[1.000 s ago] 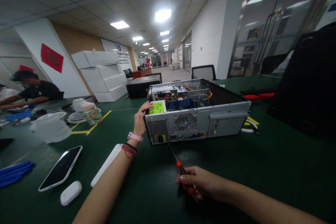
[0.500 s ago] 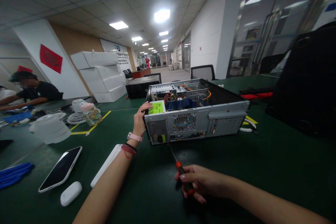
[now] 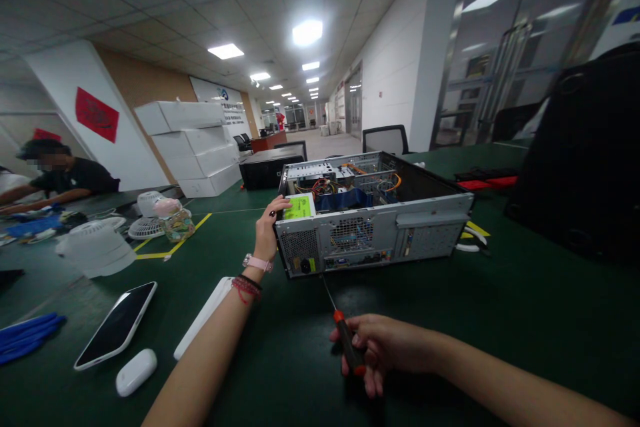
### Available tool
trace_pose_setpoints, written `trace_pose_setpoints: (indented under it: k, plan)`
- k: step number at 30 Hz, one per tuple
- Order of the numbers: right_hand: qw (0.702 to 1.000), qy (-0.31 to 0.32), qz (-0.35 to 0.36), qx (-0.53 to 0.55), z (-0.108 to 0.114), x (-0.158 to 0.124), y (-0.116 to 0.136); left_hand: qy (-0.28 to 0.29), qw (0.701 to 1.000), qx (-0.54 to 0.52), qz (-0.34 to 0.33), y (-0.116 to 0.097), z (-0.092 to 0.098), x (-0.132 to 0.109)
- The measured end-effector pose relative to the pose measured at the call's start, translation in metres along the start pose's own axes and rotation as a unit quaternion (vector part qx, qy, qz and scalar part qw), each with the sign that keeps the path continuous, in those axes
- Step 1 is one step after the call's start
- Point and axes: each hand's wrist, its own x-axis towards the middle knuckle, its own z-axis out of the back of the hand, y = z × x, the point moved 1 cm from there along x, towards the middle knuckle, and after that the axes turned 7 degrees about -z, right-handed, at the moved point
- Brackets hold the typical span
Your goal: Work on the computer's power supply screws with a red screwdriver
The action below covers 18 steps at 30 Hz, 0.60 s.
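Observation:
An opened computer case (image 3: 425, 230) lies on its side on the green table, its back panel facing me. My left hand (image 3: 267, 233) grips the near left corner of the case, fingers over the edge by the power supply (image 3: 300, 207) with its bright green label. In my right hand (image 3: 377, 347) is a red and black screwdriver (image 3: 349, 341), held by the handle between thumb and fingers. Its thin shaft points up and away to the lower edge of the back panel, near the power socket. Whether the tip sits in a screw is too small to tell.
Left of my arm lie a phone (image 3: 117, 325), a white earbud case (image 3: 136, 372), a white bar-shaped object (image 3: 205, 313) and blue cloth (image 3: 30, 335). White plastic tubs (image 3: 97, 250) stand farther left. A black bag (image 3: 575, 167) is at right; pliers (image 3: 473, 240) lie beside the case.
The fingers of my right hand have shifted around the screwdriver handle, which has turned or tilted slightly. My left hand keeps its place on the case.

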Motion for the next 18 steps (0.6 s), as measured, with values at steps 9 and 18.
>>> trace_pose_setpoints:
  k: [9, 18]
  plan:
    - [1.0, -0.014, 0.013, -0.013, -0.0028, -0.0034, 0.0017, 0.001, 1.0, 0.012, 0.011, -0.0011, 0.0, 0.0006]
    - [0.997, -0.072, 0.03, -0.01, -0.0018, 0.0017, -0.0029, 0.004, 1.0, -0.015, 0.011, 0.0002, 0.0013, 0.0]
